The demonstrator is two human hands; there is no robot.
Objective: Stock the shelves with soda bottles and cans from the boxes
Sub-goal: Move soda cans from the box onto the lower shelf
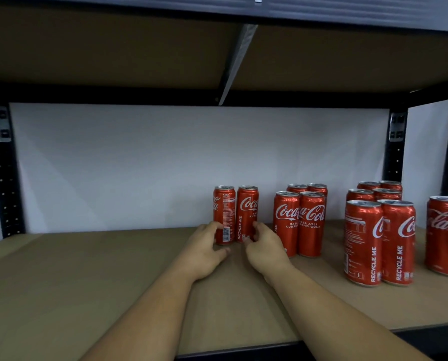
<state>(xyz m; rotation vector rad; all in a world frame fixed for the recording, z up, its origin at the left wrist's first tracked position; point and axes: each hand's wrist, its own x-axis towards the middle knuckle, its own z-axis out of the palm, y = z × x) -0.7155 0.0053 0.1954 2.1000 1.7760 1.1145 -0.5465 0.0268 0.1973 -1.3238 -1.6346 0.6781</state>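
Thirteen cans (311, 224); left hand (204, 250) round left can (224, 214), right hand (266, 247) round right can (247, 212)

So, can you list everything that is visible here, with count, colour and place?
Left held Coca-Cola can: 1, red, upright, mid-shelf.
Right held Coca-Cola can: 1, red, upright, beside it.
Block of four cans: 4, red, further right.
Block of six cans: 6, red, right again, nearer front.
Edge can: 1, red, cut by right edge.
Shelf board: 1, brown, under the cans.
Shelf frame: 1, black, around the board.
Left hand: 1, holds left held can.
Right hand: 1, holds right held can.
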